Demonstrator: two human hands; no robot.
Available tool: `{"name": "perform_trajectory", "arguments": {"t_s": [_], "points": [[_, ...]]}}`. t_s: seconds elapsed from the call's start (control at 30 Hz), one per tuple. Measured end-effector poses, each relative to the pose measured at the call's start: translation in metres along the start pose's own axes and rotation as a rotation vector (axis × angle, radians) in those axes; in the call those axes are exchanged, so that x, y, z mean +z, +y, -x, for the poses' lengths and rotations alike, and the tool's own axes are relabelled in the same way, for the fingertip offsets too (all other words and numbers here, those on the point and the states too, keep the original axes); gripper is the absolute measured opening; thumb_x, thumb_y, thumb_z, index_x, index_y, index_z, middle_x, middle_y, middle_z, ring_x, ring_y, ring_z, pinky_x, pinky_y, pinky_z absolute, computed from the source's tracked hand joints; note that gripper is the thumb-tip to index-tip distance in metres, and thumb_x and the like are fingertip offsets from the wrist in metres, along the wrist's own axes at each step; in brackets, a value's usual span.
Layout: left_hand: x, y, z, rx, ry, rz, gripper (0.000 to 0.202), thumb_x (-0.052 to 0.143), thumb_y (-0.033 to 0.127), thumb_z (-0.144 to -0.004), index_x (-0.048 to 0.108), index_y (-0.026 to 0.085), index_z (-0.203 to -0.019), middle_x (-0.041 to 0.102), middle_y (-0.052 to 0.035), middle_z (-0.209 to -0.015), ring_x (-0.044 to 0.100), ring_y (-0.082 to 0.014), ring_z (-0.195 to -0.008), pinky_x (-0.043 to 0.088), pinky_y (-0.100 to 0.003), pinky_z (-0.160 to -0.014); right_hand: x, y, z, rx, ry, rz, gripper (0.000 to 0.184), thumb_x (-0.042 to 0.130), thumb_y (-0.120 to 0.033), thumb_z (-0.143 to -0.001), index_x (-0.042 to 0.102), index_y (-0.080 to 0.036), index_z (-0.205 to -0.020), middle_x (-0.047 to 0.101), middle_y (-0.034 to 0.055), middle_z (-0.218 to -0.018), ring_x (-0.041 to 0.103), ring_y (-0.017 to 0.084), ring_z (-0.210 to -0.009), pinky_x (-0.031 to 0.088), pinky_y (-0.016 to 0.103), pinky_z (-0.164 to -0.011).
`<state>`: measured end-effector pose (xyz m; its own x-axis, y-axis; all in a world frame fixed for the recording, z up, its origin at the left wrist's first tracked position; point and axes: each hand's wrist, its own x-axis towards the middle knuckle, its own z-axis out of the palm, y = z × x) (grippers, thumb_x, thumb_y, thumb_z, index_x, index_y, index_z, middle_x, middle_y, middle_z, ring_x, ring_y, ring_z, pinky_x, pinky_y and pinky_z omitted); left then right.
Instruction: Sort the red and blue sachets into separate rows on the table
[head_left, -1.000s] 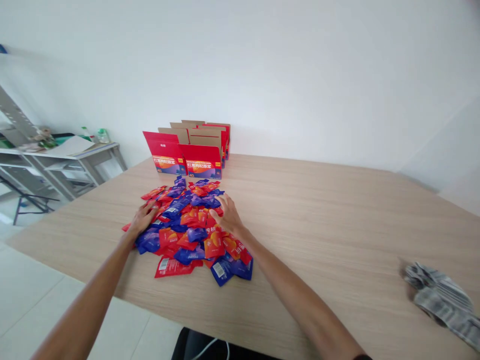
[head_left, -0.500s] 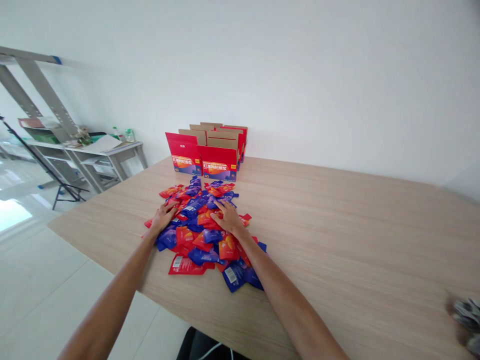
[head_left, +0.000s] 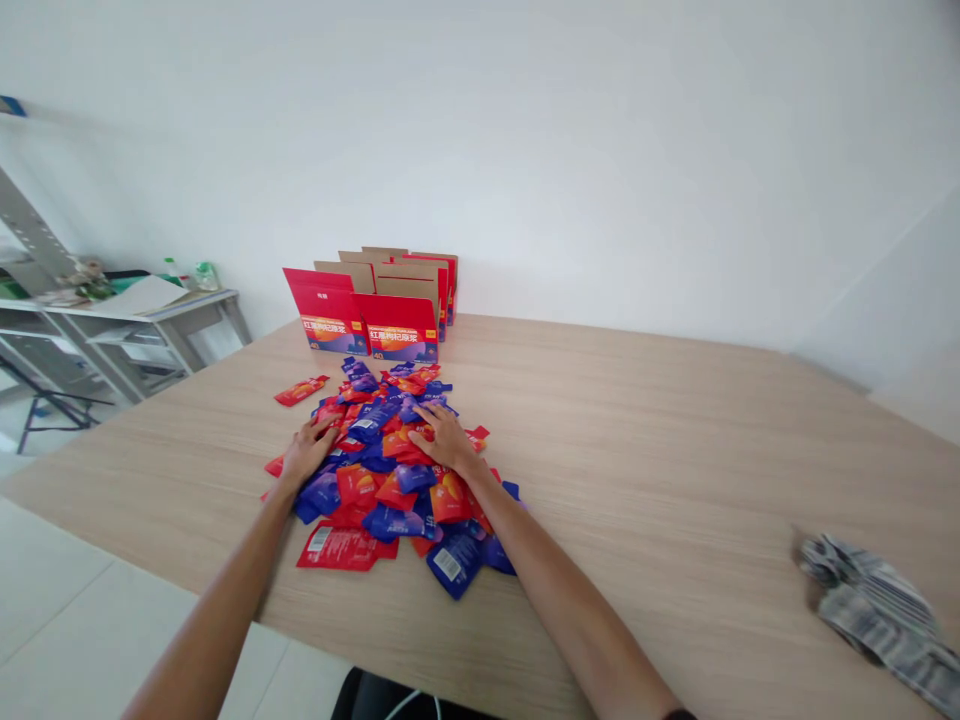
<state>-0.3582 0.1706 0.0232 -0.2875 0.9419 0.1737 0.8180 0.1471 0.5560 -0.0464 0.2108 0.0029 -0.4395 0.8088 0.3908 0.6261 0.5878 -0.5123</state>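
Pile of sachets (head_left: 390, 470) on the table (head_left: 637, 450), open boxes (head_left: 375, 305) behind it, 1 stray sachet (head_left: 301, 390) left.

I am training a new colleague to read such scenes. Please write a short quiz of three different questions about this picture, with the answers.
1. True or false: both hands rest on the pile of sachets.
2. What stands behind the pile, near the wall? A) a kettle B) open red boxes C) a laptop
3. Fill in: one red sachet lies apart from the pile, on the person's ____ side.

Key
1. True: the left hand and the right hand lie flat on it.
2. B: the open red boxes.
3. Left: the lone sachet on the table.
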Motion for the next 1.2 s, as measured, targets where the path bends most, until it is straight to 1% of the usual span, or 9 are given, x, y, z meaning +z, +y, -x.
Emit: {"name": "perform_trajectory", "arguments": {"t_s": [0.1,0.27,0.37,0.5,0.6,0.67,0.83,1.0,1.2], "points": [[0.006,0.008,0.004,-0.013,0.002,-0.001,0.054,0.049,0.045,-0.095,0.067,0.028,-0.143,0.061,-0.0087,-0.152,0.048,-0.0349,-0.148,0.039,-0.049,-0.121,-0.007,0.006,0.004,-0.005,-0.005,0.007,0.067,0.060,-0.056,-0.099,0.052,-0.023,-0.156,0.048,0.0135,-0.161,0.041,0.031,-0.151,0.029,0.051,-0.127],[0.017,0.026,0.013,-0.035,0.016,-0.009,0.054,0.048,0.046,-0.096,0.066,0.028,-0.144,0.059,-0.0102,-0.153,0.050,-0.0372,-0.145,0.041,-0.051,-0.119,-0.018,0.016,0.011,0.009,-0.011,0.004,0.066,0.060,-0.055,-0.099,0.053,-0.023,-0.156,0.049,0.0131,-0.161,0.041,0.032,-0.151,0.031,0.053,-0.126],[0.022,0.037,0.019,-0.039,0.026,-0.022,0.054,0.049,0.046,-0.097,0.066,0.028,-0.144,0.058,-0.0114,-0.154,0.052,-0.0378,-0.143,0.042,-0.050,-0.118,-0.026,0.024,0.014,-0.004,0.001,-0.002,0.064,0.062,-0.053,-0.099,0.055,-0.022,-0.154,0.051,0.0137,-0.159,0.043,0.031,-0.149,0.031,0.051,-0.126],[0.032,0.053,0.026,-0.043,0.038,-0.035,0.053,0.050,0.046,-0.098,0.066,0.028,-0.145,0.058,-0.0132,-0.154,0.054,-0.0401,-0.141,0.042,-0.053,-0.117,-0.036,0.038,0.022,-0.030,0.003,-0.016,0.060,0.061,-0.050,-0.100,0.055,-0.024,-0.154,0.052,0.0122,-0.158,0.045,0.029,-0.148,0.032,0.052,-0.126],[0.040,0.066,0.031,-0.044,0.036,-0.037,0.052,0.050,0.046,-0.098,0.065,0.030,-0.146,0.057,-0.0121,-0.154,0.053,-0.0391,-0.142,0.043,-0.053,-0.116,-0.045,0.049,0.029,-0.022,0.007,-0.016,0.059,0.061,-0.049,-0.101,0.053,-0.028,-0.155,0.053,0.0106,-0.157,0.046,0.030,-0.147,0.032,0.054,-0.125],[0.046,0.076,0.035,-0.046,0.032,-0.040,0.052,0.051,0.046,-0.099,0.064,0.031,-0.146,0.056,-0.0118,-0.155,0.053,-0.0384,-0.142,0.044,-0.052,-0.116,-0.052,0.056,0.033,-0.027,0.013,-0.016,0.059,0.061,-0.049,-0.100,0.053,-0.028,-0.155,0.054,0.0103,-0.156,0.047,0.030,-0.147,0.033,0.054,-0.125],[0.060,0.106,0.044,-0.046,0.029,-0.063,0.051,0.052,0.046,-0.100,0.064,0.030,-0.147,0.056,-0.0137,-0.155,0.056,-0.0389,-0.138,0.045,-0.052,-0.114,-0.071,0.077,0.043,-0.072,0.032,-0.026,0.057,0.061,-0.047,-0.100,0.058,-0.023,-0.152,0.056,0.0132,-0.154,0.051,0.030,-0.144,0.037,0.051,-0.123],[0.077,0.137,0.052,-0.035,0.043,-0.086,0.048,0.050,0.043,-0.101,0.063,0.033,-0.147,0.057,-0.0114,-0.154,0.055,-0.0360,-0.141,0.043,-0.050,-0.117,-0.088,0.103,0.053,-0.076,0.054,-0.019,0.057,0.060,-0.050,-0.101,0.058,-0.024,-0.152,0.057,0.0137,-0.153,0.051,0.031,-0.143,0.039,0.054,-0.122],[0.097,0.170,0.055,-0.039,0.026,-0.089,0.048,0.052,0.045,-0.101,0.063,0.035,-0.147,0.055,-0.0116,-0.156,0.056,-0.0369,-0.139,0.044,-0.050,-0.115,-0.106,0.135,0.066,-0.076,0.070,-0.002,0.057,0.059,-0.051,-0.101,0.058,-0.024,-0.151,0.057,0.0143,-0.153,0.052,0.032,-0.143,0.039,0.055,-0.122]]}}
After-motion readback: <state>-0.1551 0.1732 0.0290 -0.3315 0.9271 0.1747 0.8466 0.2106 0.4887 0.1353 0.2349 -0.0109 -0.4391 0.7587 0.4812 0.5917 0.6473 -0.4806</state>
